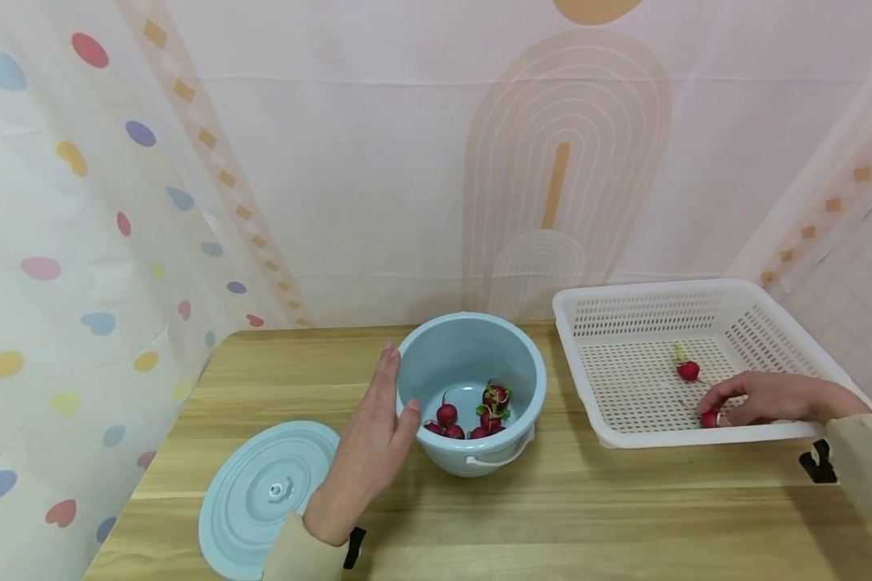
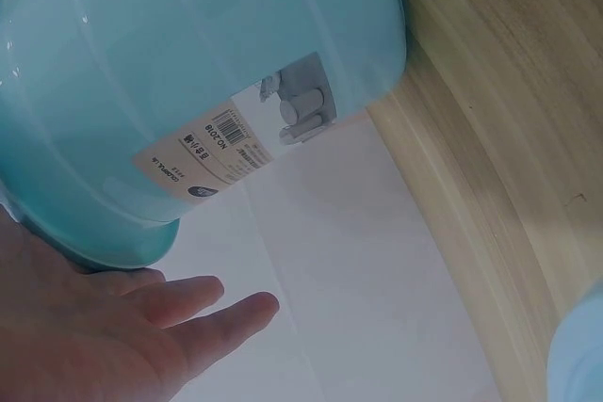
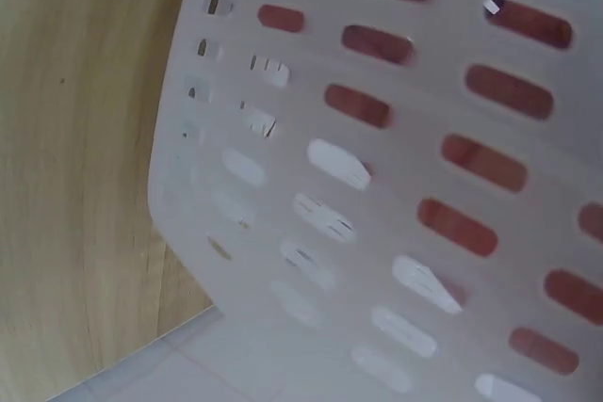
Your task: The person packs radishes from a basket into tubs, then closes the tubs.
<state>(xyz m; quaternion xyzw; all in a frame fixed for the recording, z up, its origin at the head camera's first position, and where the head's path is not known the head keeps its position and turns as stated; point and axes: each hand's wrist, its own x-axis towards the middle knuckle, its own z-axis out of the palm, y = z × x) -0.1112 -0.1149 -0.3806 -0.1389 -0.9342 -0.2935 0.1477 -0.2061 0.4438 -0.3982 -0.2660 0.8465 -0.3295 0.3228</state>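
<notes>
In the head view, the left hand [image 1: 371, 444] lies along the left side of a light blue bucket [image 1: 446, 461], fingers extended and touching its rim. Several red radishes [image 1: 446, 415], some with green tops, lie at the bottom of the bucket. Inside a white slotted plastic basket [image 1: 668, 440], the right hand [image 1: 770, 395] pinches a radish [image 1: 710, 420] near the front wall. Another radish [image 1: 688, 370] with a thin root lies farther back on the basket floor. The right wrist view looks through the basket's slots, with the hand mostly hidden behind the wall.
A light blue lid [image 1: 243, 500] lies on the wooden table [image 1: 552, 524], left of the bucket and partly behind the left forearm. The bucket's white handle [image 1: 505, 460] hangs down at the front. Patterned curtains [image 1: 363, 161] hang behind and beside the table.
</notes>
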